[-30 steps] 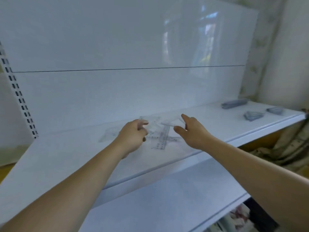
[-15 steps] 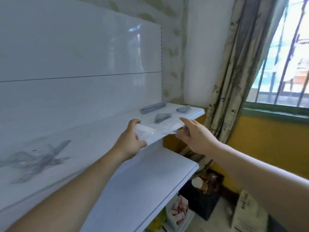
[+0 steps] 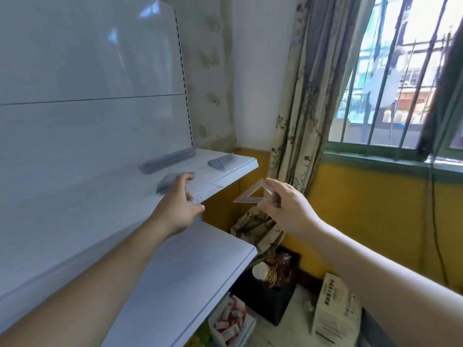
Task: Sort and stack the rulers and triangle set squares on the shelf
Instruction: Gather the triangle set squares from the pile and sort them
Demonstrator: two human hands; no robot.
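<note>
A clear plastic triangle set square (image 3: 255, 194), open in the middle and faintly pink along its edges, is held in the air to the right of the upper shelf (image 3: 235, 166), beyond its front edge. It is gripped at its right corner by the right hand (image 3: 288, 209): the thumb is seen below and the fingers (image 3: 274, 184) are closed over the top, so that the piece is pinched between them with its long edge running to the left and its apex pointing up.

A clear ruler (image 3: 208, 191) with fine printed marks is seen lying along the near right part of the upper shelf, close to the front edge. It is touched at its left end by the left hand (image 3: 179, 209), whose fingers (image 3: 186, 177) are spread and only lightly curled over it; whether the ruler is actually gripped cannot be told, as its near end is hidden under the palm.

Farther back on the same shelf three grey stacks are laid out: a long stack of rulers (image 3: 167, 159) by the back panel, a small stack of set squares (image 3: 220, 161) near the far right corner, and another stack (image 3: 167, 182) just beyond the left fingertips, partly covered by them. The stacks are blurred, so single pieces cannot be counted. A lower shelf (image 3: 200, 271) is seen below both forearms.
</note>
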